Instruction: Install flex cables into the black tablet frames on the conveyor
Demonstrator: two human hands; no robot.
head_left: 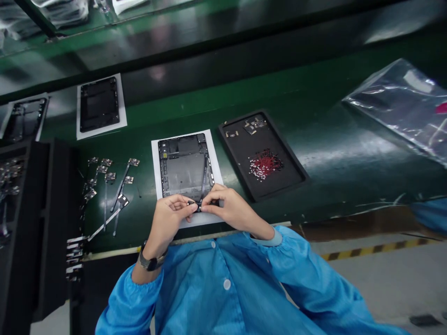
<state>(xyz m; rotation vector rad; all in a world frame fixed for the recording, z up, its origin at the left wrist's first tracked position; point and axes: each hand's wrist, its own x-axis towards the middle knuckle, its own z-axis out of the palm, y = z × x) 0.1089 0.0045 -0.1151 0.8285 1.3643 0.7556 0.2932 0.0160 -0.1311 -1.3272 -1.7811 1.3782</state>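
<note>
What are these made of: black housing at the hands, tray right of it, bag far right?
Black housing: probably plastic, satin; soft sheen and molded-looking edge details, but thin metal is possible.
Tray: possibly foam or matte plastic; dull black, thick rim.
Bag: most likely thin plastic film, glossy; see-through, with bright creases.

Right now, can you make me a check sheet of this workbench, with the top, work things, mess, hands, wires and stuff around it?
Surface: glossy green workbench.
Job's things: black rectangular device shell on a white paper sheet; small dark part at its near edge.
Clutter: loose little circuit boards left of the shell, some with flat ribbon cables.
Hands: left hand pinches the part; right hand meets it there, its exact grip hidden.
Cables: short red-and-black wires heaped in a shallow black tray.
Surroundings: transparent plastic bag at right; yellow-and-black floor tape.
</note>
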